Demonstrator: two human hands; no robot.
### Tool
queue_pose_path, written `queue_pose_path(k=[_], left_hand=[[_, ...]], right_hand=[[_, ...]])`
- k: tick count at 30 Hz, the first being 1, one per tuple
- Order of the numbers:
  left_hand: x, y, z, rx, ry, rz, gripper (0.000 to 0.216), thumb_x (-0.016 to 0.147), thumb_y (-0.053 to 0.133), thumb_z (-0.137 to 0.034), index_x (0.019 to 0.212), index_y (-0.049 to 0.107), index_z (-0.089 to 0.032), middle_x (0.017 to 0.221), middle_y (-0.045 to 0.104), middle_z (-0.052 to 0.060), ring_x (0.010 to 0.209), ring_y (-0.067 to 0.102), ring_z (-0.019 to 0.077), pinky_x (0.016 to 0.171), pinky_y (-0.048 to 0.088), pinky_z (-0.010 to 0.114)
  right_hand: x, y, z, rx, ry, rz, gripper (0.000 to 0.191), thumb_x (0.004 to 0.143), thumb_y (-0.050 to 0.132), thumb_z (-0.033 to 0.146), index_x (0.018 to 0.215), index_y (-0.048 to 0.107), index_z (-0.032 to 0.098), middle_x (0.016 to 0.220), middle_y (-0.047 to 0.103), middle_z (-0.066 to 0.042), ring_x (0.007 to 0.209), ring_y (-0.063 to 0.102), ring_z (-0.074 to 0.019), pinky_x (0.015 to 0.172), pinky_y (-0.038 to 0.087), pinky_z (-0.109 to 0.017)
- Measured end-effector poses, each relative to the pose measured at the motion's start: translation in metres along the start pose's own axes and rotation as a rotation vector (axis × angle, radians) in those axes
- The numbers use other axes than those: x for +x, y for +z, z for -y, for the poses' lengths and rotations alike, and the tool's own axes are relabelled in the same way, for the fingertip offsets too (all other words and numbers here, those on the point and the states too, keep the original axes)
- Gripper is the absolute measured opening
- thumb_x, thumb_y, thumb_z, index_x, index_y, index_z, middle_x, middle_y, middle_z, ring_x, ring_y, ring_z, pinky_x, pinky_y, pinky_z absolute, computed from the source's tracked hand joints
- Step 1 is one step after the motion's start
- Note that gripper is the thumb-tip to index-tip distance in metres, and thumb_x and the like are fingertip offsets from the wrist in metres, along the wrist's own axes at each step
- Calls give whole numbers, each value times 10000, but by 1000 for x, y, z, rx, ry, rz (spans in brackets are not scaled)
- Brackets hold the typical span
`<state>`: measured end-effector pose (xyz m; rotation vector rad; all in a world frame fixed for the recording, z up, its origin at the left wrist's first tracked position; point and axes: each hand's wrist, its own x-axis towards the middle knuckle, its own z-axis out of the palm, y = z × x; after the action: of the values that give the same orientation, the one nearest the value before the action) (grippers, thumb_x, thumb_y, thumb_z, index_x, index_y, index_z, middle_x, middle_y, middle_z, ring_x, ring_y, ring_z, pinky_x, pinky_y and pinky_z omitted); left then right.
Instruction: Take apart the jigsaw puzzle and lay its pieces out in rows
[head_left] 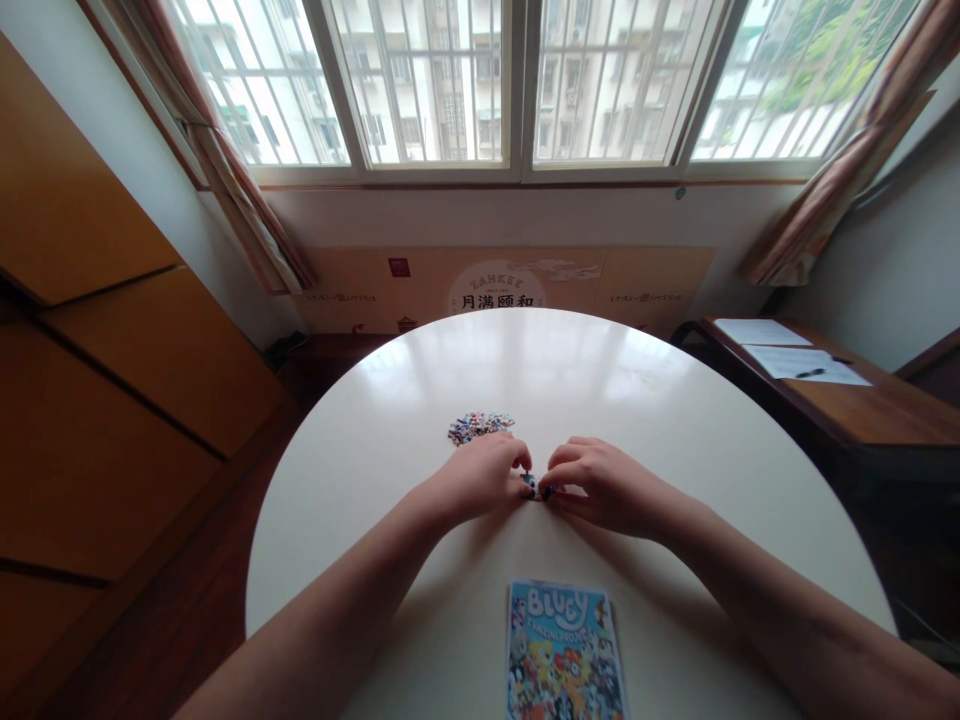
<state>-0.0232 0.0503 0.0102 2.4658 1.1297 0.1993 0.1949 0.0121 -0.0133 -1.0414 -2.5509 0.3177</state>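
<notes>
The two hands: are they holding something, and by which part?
The left hand seems to hold a small puzzle piece by its left edge; the right hand seems to pinch a dark piece, its gripped part hidden.

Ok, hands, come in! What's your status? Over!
Left hand, right hand: close together, touching small pieces; exact grip partly hidden. Piece pile: just beyond left hand. Bluey picture: apart from both hands, not in the way.
</notes>
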Motion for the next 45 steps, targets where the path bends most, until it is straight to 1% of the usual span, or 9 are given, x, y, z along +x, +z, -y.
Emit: queue_pose_path(k=[7, 15, 18, 21, 24, 28, 36, 40, 45], left_hand=[[2, -1, -1, -93, -2, -24, 67, 755, 678, -201, 818, 700, -203, 890, 737, 28, 840, 656, 205, 708, 482, 295], [5, -13, 22, -366, -77, -75, 68, 781, 678, -244, 813, 692, -186, 842, 741, 33, 798, 667, 188, 723, 503, 302], [5, -18, 23, -499, -93, -88, 129, 771, 702, -279, 832, 687, -166, 819, 727, 45, 777, 658, 188, 706, 507, 305], [5, -20, 16, -606, -101, -102, 152, 760, 714, -292, 818, 680, -155, 788, 708, 46, 748, 641, 177, 684, 503, 301], [4, -19, 6, -690, -99, -98, 164, 751, 724, -294, 813, 675, -150, 773, 698, 46, 742, 629, 169, 674, 496, 296], [4, -17, 2, -764, -112, -86, 175, 738, 737, -294, 807, 670, -147, 751, 683, 37, 708, 604, 151, 638, 471, 277], [3, -31, 15, -820, -245, -146, 178, 718, 751, -271, 821, 679, -145, 750, 691, 40, 678, 596, 142, 626, 460, 269], [2, -33, 11, -796, -271, -131, 197, 716, 757, -293, 830, 685, -150, 759, 697, 44, 675, 593, 144, 597, 441, 259], [-3, -44, 28, -600, -279, -139, 185, 714, 715, -301, 832, 706, -158, 817, 729, 55, 758, 640, 184, 664, 471, 284]], right_hand=[[0, 0, 1, 2, 6, 4, 157, 887, 653, 213, 970, 765, 285, 909, 699, -12, 826, 588, -132, 764, 421, -281], [0, 0, 1, 16, 14, 1, 161, 870, 669, 197, 955, 772, 287, 912, 710, -16, 846, 607, -147, 775, 436, -290], [1, 0, 2, 6, 38, -77, 122, 897, 676, 297, 966, 770, 265, 928, 717, -38, 871, 607, -168, 793, 442, -309], [3, 0, 4, 55, 126, -205, 216, 932, 639, 403, 962, 767, 232, 927, 722, -61, 865, 611, -180, 804, 451, -327], [5, 2, 7, 171, 212, -289, 232, 939, 626, 406, 912, 759, 218, 854, 713, -49, 811, 607, -164, 748, 454, -295], [6, 7, 8, 281, 222, -347, 215, 940, 626, 361, 853, 734, 198, 793, 694, -30, 761, 602, -136, 712, 451, -261], [7, 6, 9, 260, 239, -356, 208, 944, 617, 348, 848, 741, 211, 831, 714, -35, 806, 622, -150, 776, 474, -299], [7, 6, 11, 251, 315, -359, 222, 924, 635, 403, 1031, 744, 241, 887, 720, -37, 840, 634, -170, 792, 490, -325], [6, 7, 7, 227, 312, -326, 175, 931, 617, 351, 968, 760, 256, 914, 727, -24, 906, 626, -176, 841, 487, -342]])
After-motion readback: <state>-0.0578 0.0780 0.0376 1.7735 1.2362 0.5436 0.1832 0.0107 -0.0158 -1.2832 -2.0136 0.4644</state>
